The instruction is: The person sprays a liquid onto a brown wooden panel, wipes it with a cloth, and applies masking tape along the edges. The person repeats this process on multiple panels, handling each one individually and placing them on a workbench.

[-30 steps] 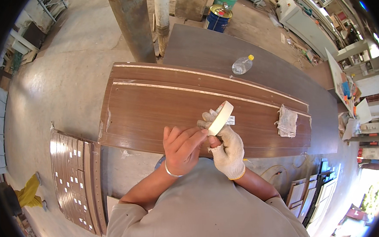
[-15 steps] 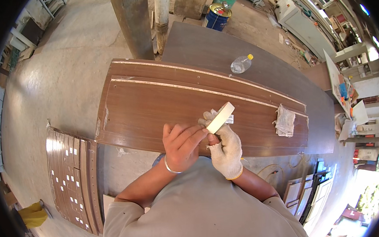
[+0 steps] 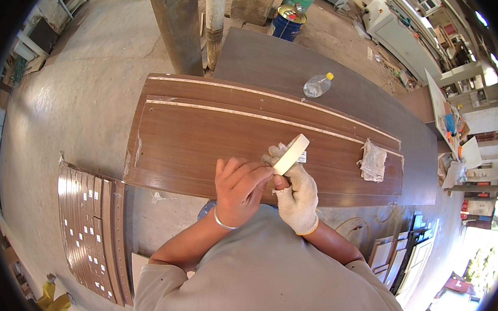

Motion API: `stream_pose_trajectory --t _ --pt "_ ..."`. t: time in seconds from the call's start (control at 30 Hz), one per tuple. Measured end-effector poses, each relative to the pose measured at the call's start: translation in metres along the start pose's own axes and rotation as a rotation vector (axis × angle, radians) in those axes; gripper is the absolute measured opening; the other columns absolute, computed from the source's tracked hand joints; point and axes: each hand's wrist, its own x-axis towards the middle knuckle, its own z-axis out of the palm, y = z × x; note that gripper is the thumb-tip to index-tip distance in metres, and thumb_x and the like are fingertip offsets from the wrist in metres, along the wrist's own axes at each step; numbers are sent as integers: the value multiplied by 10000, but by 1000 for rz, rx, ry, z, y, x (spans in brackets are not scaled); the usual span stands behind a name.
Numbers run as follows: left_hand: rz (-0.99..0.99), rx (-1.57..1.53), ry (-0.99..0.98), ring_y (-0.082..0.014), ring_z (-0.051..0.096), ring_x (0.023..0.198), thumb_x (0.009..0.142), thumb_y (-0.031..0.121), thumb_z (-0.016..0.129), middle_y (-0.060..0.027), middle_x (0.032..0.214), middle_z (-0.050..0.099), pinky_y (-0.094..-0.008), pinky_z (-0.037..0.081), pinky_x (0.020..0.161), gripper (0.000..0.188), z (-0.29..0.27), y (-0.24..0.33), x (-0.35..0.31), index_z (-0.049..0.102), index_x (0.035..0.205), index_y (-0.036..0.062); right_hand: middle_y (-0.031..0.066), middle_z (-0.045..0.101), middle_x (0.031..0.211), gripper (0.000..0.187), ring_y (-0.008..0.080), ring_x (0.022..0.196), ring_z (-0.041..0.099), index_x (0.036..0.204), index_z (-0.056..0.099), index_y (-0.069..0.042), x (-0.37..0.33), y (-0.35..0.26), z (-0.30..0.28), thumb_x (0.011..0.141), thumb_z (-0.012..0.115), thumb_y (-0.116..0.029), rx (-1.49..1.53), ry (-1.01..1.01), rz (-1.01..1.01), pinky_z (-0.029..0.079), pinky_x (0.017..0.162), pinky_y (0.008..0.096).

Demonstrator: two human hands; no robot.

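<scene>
A cream roll of masking tape (image 3: 292, 154) is held tilted above the brown boards. My right hand (image 3: 298, 193), in a pale knitted work glove with the thumb tip bare, grips the roll from behind and below. My bare left hand (image 3: 241, 189), with a metal bangle at the wrist, has its fingertips pinched against the roll's lower edge. Whether a strip has come loose there is too small to tell. Beneath both hands lie brown wood-grain panels (image 3: 197, 141), stacked, with pale strips along their length.
A crumpled whitish cloth (image 3: 373, 160) lies on the panels' right part. Behind, a clear bottle (image 3: 318, 86) with a yellow cap lies on a dark board (image 3: 265, 54). Brown slats (image 3: 83, 234) stand at left, frames (image 3: 406, 254) at lower right. A person's yellow-clad leg (image 3: 54, 304) shows lower left.
My hands keep their hold on the tape with barely any shift. At the lower left, the yellow-clad person has moved downward in the picture.
</scene>
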Motion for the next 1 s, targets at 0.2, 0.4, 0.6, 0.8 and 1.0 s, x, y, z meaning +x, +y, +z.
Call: stream_pose_trajectory --t 0.2,0.4,0.6,0.8,1.0 --pt "-43 22 -69 -207 615 828 734 -14 859 3 963 764 -359 379 743 300 -2 1 5 728 970 117 251 691 1342 274 479 1337 605 1264 717 5 3 7 -4 1025 626 -92 -102 -29 -62 493 1098 505" --pt "-86 -32 -49 -234 603 844 706 -54 823 -13 962 739 -376 394 748 296 -1 3 6 709 928 105 255 684 1343 295 497 1321 607 1259 718 7 3 13 -4 976 654 -42 -151 -26 -144 503 1082 517" --pt "-35 4 -31 -252 564 792 661 -42 808 -19 913 695 -382 384 720 302 3 0 6 656 874 108 249 693 1326 298 489 1290 629 1247 716 0 2 11 -2 954 667 -21 -138 -19 -154 517 1056 513" --pt "-2 -9 -46 -258 554 773 660 -42 796 -42 901 683 -388 383 707 312 2 -3 1 641 886 109 246 700 1327 225 452 1156 694 1205 694 4 -3 6 1 996 639 -55 -1 -37 -31 552 966 468" --pt "2 -21 -57 -267 573 789 699 -46 818 -52 919 689 -397 391 711 347 -2 -4 -1 670 975 103 227 702 1349 148 396 1043 736 1141 671 0 -8 2 3 1031 630 -90 144 -70 181 572 903 412"
